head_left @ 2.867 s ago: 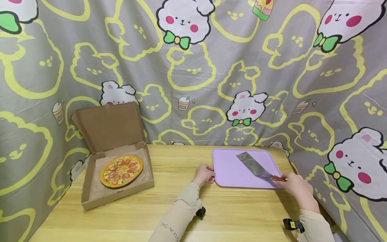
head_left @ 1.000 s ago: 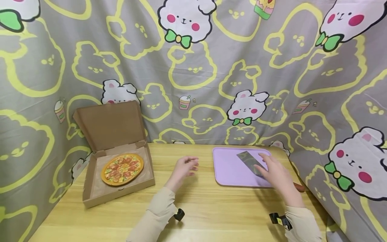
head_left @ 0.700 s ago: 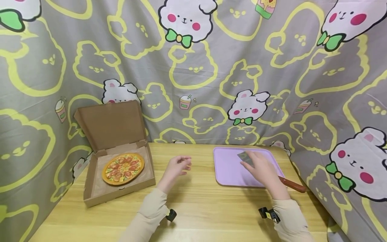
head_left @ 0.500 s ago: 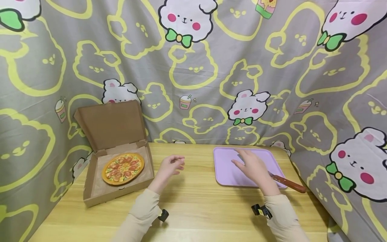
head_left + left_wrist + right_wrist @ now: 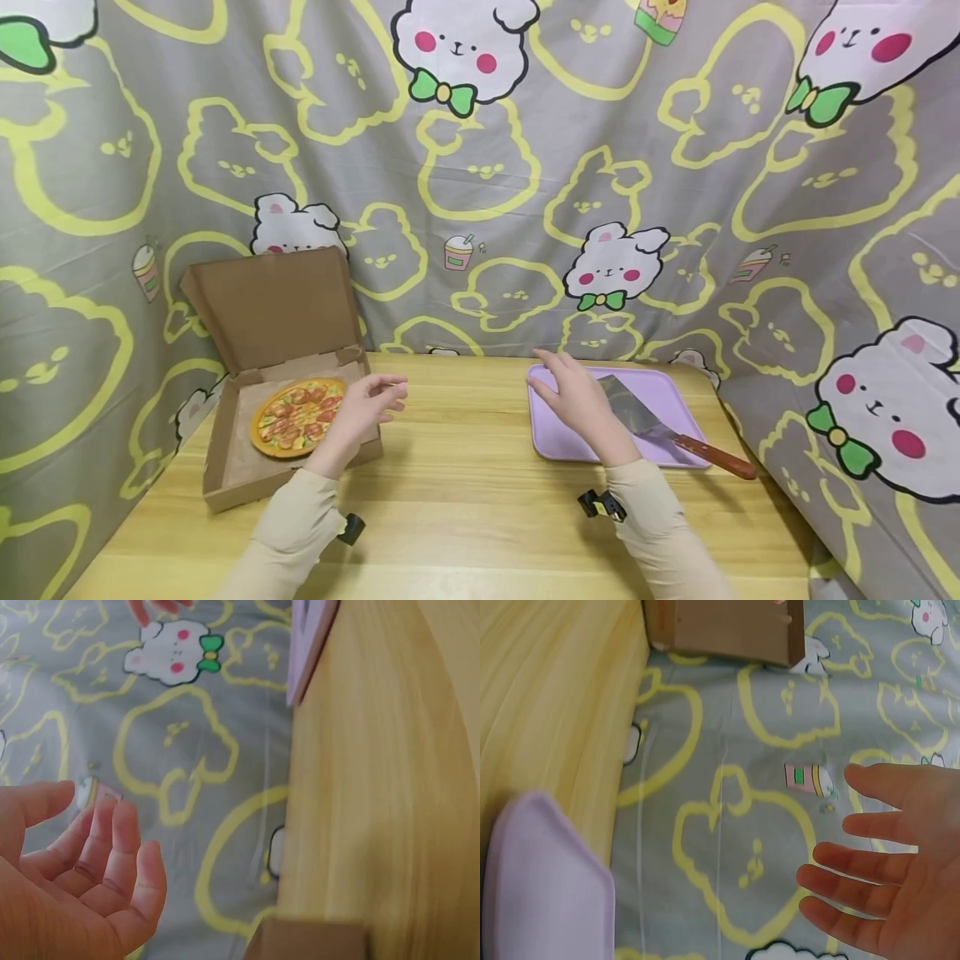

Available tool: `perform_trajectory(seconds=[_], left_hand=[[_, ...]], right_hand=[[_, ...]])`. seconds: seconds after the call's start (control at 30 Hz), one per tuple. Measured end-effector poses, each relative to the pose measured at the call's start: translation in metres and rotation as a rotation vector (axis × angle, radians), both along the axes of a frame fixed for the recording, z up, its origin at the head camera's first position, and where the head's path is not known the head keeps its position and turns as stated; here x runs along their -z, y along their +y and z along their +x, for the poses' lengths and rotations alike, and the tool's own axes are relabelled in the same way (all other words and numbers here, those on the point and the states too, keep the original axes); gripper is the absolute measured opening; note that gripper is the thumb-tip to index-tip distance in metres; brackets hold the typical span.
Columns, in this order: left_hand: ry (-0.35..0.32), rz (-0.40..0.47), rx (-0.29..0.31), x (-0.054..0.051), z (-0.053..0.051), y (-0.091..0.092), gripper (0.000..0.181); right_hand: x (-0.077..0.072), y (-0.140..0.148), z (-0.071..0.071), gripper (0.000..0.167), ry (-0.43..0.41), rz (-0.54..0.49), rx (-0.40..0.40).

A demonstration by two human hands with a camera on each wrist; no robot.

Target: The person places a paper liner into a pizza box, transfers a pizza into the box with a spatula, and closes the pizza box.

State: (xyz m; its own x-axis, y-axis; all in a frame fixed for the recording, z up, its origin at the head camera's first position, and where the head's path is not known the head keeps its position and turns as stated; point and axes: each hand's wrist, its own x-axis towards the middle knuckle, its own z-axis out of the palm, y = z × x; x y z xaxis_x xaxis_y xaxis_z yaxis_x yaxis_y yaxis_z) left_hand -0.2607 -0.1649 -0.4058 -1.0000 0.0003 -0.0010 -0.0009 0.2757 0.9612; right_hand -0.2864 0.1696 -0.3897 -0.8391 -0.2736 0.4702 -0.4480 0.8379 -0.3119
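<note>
My left hand (image 5: 360, 417) hovers at the right side of the cardboard pizza box (image 5: 262, 492), with loosely bent fingers and nothing in them. In the left wrist view that same hand (image 5: 82, 877) shows its bare palm. Inside the box, whose lid (image 5: 273, 312) stands up, lies a round pizza (image 5: 296, 417), partly hidden by the hand. My right hand (image 5: 581, 408) is held above the left part of the purple tray (image 5: 551, 446), fingers spread and holding nothing. A spatula (image 5: 633, 408) lies on the tray, its brown wooden handle (image 5: 716, 456) sticking out over the right front corner.
The wooden table (image 5: 465, 500) spreads between box and tray. Behind it and along both sides hangs a grey patterned curtain (image 5: 480, 192). Each wrist carries a small black camera, seen at the left wrist camera (image 5: 351, 528) and right wrist camera (image 5: 600, 504).
The right hand has let go of the spatula and moved left across the tray. The left hand has left the tray's edge and moved left to the pizza box.
</note>
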Motion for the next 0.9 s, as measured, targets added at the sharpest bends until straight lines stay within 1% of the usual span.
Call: perform_trajectory(seconds=[0.2, 0.33, 0.47, 0.63, 0.73, 0.9], left_hand=[[0.025, -0.036, -0.014, -0.011, 0.009, -0.031, 0.047], [0.037, -0.101, -0.014, -0.017, 0.014, -0.051, 0.05], [0.033, -0.152, -0.023, -0.023, 0.019, -0.071, 0.052], [0.016, -0.202, -0.035, -0.031, 0.028, -0.093, 0.055], [0.014, -0.251, -0.055, -0.035, 0.033, -0.104, 0.058], [0.033, -0.256, -0.101, -0.04, 0.036, -0.12, 0.061]], right_hand=[[-0.001, -0.032, -0.002, 0.048, -0.011, -0.024, -0.067], [-0.004, -0.051, -0.004, 0.049, -0.031, -0.034, -0.106], [-0.007, -0.067, -0.007, 0.049, -0.051, -0.038, -0.127], [-0.01, -0.092, -0.012, 0.048, -0.053, -0.055, -0.168], [-0.011, -0.106, -0.014, 0.046, -0.052, -0.057, -0.192], [-0.014, -0.124, -0.017, 0.044, -0.067, -0.066, -0.221]])
